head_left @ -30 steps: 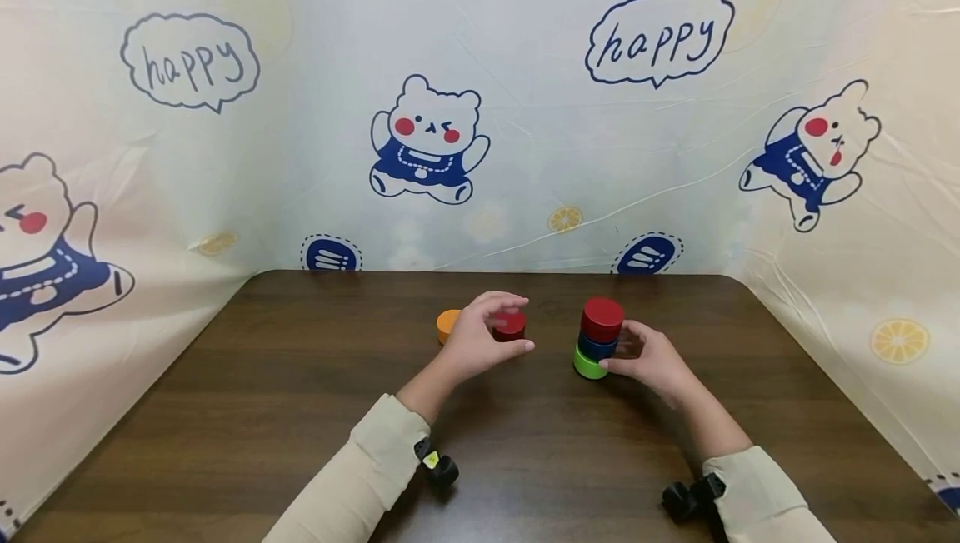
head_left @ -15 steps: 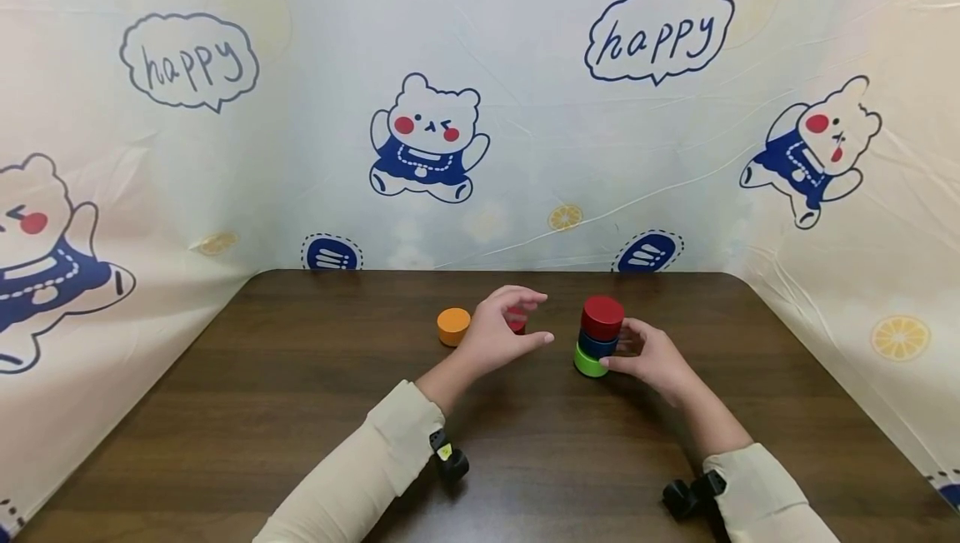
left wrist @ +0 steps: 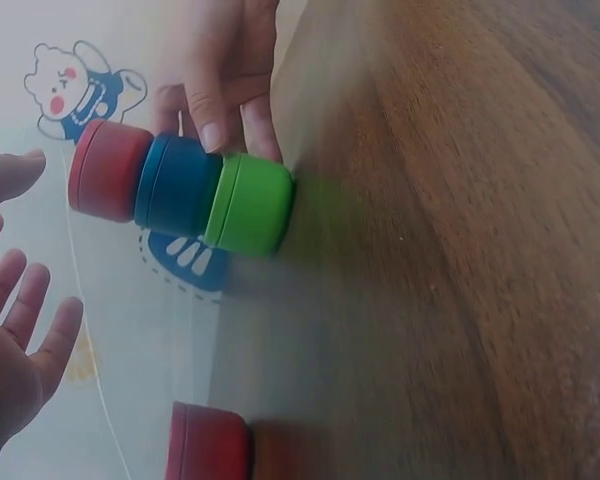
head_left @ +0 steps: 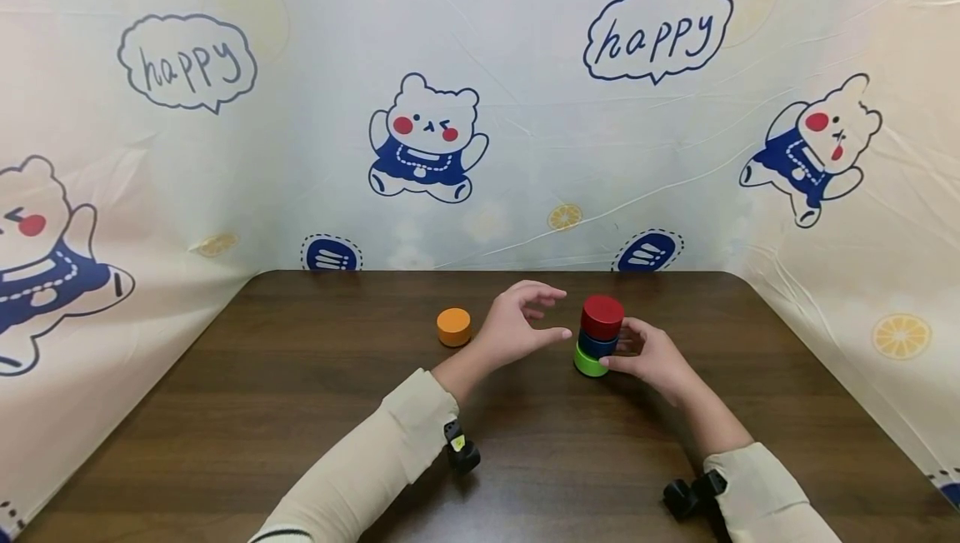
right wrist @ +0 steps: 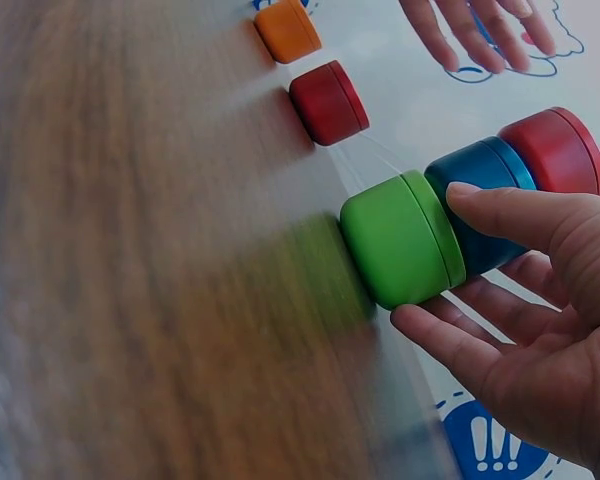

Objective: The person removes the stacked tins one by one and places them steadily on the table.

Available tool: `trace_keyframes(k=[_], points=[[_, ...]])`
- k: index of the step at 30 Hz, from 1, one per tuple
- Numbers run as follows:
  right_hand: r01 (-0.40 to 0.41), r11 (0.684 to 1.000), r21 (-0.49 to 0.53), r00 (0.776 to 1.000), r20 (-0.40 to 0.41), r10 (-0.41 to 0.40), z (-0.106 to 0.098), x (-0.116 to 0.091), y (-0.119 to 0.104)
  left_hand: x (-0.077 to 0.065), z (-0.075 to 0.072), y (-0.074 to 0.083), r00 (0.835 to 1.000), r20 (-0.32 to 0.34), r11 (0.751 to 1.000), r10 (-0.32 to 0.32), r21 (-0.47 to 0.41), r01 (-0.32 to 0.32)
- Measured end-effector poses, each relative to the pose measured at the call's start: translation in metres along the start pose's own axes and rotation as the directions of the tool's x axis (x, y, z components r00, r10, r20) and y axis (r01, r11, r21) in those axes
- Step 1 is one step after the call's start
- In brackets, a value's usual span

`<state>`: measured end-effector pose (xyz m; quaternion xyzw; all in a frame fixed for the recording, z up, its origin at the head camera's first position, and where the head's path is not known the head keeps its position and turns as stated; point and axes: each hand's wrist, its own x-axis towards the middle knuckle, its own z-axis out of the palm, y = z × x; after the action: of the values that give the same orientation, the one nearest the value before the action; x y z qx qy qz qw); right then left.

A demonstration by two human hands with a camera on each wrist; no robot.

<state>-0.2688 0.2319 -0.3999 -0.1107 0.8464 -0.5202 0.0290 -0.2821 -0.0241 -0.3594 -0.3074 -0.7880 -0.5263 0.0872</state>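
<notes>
Nearest come two pale sleeves (head_left: pixel 360 460), each with a black wrist camera (head_left: pixel 693 497) at its cuff, in front of the green container (head_left: pixel 590 361), which serves here as the landmark. It stands upright on the brown table (head_left: pixel 570 435) as the foot of a stack.

Of the two hands, the right hand (head_left: pixel 652 364) is at the right of the green container, fingers curved about the lower stack: the thumb lies over the blue container (right wrist: pixel 490 165) and a fingertip meets the green one low down. How firmly it presses, I cannot tell. The left hand (head_left: pixel 517 331) is to the left of the green container and raised above the table, thumb and fingers spread well apart and holding nothing; it touches no part of the stack.

Directly on the green container sits the blue one, and on that the upper red container (head_left: pixel 603 316). So three look to be stacked, and the column looks steady.

Two others are not in it. The lower red container (right wrist: pixel 328 103) stands on the table left of the green one, hidden behind the left hand in the head view. The orange container (head_left: pixel 453 327) stands farther left and apart. By this count, the stacking seems just past half done. Beyond everything, behind the green container, hangs a printed backdrop (head_left: pixel 525 27).
</notes>
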Motion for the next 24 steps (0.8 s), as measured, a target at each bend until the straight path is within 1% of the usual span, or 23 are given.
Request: trace_keyframes(k=[8, 17, 24], points=[[-0.018, 1.000, -0.011, 1.000, 0.002, 0.018, -0.002, 0.001, 0.001, 0.006, 0.010, 0.002, 1.000, 0.022, 1.000, -0.016, -0.017, 0.016], [-0.003, 1.000, -0.019, 1.000, 0.000, 0.003, -0.003, 0.002, 0.004, 0.012, 0.017, 0.004, 0.998, 0.051, 0.999, -0.033, -0.028, 0.034], [0.001, 1.000, -0.016, 1.000, 0.000, -0.001, -0.002, 0.000, 0.002, 0.015, 0.024, 0.003, 0.998, 0.054, 0.999, -0.040, 0.012, 0.039]])
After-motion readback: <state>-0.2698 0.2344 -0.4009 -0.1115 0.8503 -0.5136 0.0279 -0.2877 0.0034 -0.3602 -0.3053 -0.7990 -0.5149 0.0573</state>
